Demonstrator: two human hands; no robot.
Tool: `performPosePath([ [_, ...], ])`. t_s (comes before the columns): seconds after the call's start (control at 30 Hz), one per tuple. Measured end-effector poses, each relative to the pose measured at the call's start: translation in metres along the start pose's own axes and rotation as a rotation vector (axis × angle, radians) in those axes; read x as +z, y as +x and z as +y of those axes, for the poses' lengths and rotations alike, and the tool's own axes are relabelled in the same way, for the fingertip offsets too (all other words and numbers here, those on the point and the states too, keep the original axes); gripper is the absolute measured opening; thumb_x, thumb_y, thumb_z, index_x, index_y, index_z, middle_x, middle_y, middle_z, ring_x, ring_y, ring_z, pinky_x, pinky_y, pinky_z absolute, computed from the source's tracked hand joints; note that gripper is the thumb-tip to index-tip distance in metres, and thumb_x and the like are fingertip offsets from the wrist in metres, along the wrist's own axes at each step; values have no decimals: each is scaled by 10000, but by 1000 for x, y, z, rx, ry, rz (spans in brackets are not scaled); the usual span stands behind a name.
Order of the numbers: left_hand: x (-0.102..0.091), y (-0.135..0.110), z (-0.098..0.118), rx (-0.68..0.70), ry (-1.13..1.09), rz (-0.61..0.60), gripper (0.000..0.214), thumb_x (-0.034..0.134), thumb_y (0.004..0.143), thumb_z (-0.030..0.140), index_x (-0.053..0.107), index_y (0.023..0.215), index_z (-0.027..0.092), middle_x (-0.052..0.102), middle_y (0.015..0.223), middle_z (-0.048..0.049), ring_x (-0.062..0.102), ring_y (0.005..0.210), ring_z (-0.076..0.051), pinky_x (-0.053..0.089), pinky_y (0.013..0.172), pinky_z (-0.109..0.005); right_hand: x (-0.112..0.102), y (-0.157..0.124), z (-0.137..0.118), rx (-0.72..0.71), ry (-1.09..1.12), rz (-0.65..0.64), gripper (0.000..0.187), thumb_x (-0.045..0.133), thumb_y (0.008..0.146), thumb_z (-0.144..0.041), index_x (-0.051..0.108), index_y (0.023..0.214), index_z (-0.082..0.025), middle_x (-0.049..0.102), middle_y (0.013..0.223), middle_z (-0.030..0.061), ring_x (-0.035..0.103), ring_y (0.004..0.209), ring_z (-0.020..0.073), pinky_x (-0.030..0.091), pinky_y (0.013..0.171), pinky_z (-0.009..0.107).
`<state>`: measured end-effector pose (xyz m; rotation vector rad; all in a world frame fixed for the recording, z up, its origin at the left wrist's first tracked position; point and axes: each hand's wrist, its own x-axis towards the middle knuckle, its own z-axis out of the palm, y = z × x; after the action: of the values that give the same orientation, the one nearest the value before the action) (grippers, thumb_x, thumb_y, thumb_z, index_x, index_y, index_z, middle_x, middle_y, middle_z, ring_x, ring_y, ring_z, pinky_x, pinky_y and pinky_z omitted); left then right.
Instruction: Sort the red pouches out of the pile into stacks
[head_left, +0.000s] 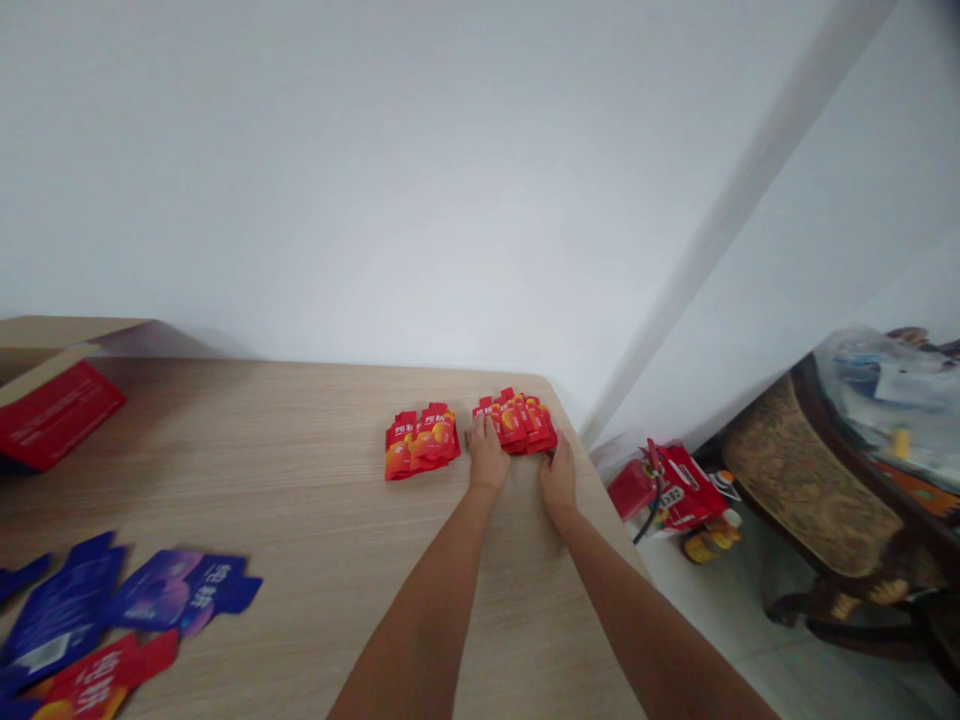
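Both my hands are at a loose pile of flat red cartons (pixel 514 422) with white lettering and orange fruit pictures, near the table's far right corner. My left hand (pixel 487 455) grips the pile's left side, its fingers over the cartons. At the right end, my right hand (pixel 559 475) is closed against the edge, its fingertips partly hidden. Just left of my left hand lies a second pile of red cartons (pixel 421 441), touched by neither hand.
Flat blue cartons (pixel 184 588) and a red carton (pixel 94 680) lie at the table's (pixel 300 440) near left. A cardboard box (pixel 64 415) stands far left. A white wall (pixel 450 200) rises behind. On the right are red bags (pixel 679 490), a bottle (pixel 712 538) and a patterned chair (pixel 810 480).
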<state>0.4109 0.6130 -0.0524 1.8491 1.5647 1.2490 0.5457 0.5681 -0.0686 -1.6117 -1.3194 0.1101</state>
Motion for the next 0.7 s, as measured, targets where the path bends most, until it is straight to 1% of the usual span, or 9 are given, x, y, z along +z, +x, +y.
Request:
performPosePath([
  [0.1, 0, 0, 1, -1, -22, 16, 739, 451, 615, 11, 359, 1342, 105, 360, 1418, -189, 238, 1370, -323, 155, 1133, -539, 2, 0, 6, -6, -8, 3, 639, 338, 729, -71, 352, 1367, -105, 466, 1355, 151, 381, 1295, 234, 273, 1098, 479],
  [0.17, -1, -3, 4, -16, -20, 25, 766, 457, 628, 18, 298, 1374, 86, 321, 1441, -204, 183, 1391, -325, 134, 1137, -542, 4, 1, 10, 2, -14, 10, 677, 340, 708, -65, 320, 1385, -92, 450, 1370, 160, 366, 1309, 241, 272, 1097, 488],
  [0.23, -4, -13, 8, -29, -12, 22, 802, 464, 640, 26, 222, 1404, 56, 260, 1468, -230, 121, 1406, -337, 112, 1135, -557, 5, 2, 13, 19, -17, 19, 728, 343, 685, -65, 264, 1409, -79, 412, 1401, 167, 330, 1334, 253, 271, 1094, 507],
  [0.3, -8, -31, 14, -25, 4, 5, 831, 462, 652, 32, 154, 1424, 31, 201, 1488, -250, 74, 1411, -345, 103, 1133, -568, 4, 1, 12, 37, -19, 27, 769, 350, 668, -73, 208, 1424, -62, 363, 1433, 177, 285, 1357, 272, 261, 1093, 533],
  [0.4, -20, -69, 21, 7, 50, -23, 830, 451, 676, 43, 120, 1437, 12, 168, 1501, -252, 56, 1411, -341, 129, 1140, -558, -3, -9, -1, 47, -18, 25, 768, 366, 675, -95, 189, 1420, -25, 311, 1458, 202, 245, 1370, 308, 242, 1089, 567],
  [0.47, -30, -99, 24, 18, 93, -57, 797, 433, 692, 45, 141, 1431, -19, 181, 1492, -269, 72, 1406, -344, 169, 1141, -549, -11, -25, -15, 41, -12, 18, 725, 377, 701, -124, 227, 1398, 6, 318, 1447, 231, 254, 1361, 339, 242, 1078, 590],
  [0.57, -50, -145, 28, 19, 142, -123, 782, 406, 704, 42, 157, 1445, 17, 194, 1498, -240, 77, 1399, -343, 199, 1129, -581, -30, -63, -36, 6, -17, -19, 630, 386, 753, -182, 330, 1346, 23, 379, 1406, 258, 297, 1339, 364, 265, 1061, 604],
  [0.67, -74, -195, 37, -9, 201, -211, 763, 411, 713, 56, 196, 1445, 41, 222, 1487, -225, 109, 1388, -350, 247, 1121, -579, -51, -110, -53, -105, -94, -140, 527, 386, 802, -249, 455, 1287, -55, 451, 1371, 227, 331, 1333, 346, 286, 1071, 579],
  [0.7, -83, -212, 41, -9, 235, -239, 742, 406, 725, 58, 215, 1442, 51, 246, 1478, -223, 130, 1383, -348, 266, 1119, -569, -57, -127, -57, -131, -124, -176, 512, 388, 812, -272, 481, 1271, -64, 467, 1359, 227, 334, 1333, 347, 287, 1073, 575],
])
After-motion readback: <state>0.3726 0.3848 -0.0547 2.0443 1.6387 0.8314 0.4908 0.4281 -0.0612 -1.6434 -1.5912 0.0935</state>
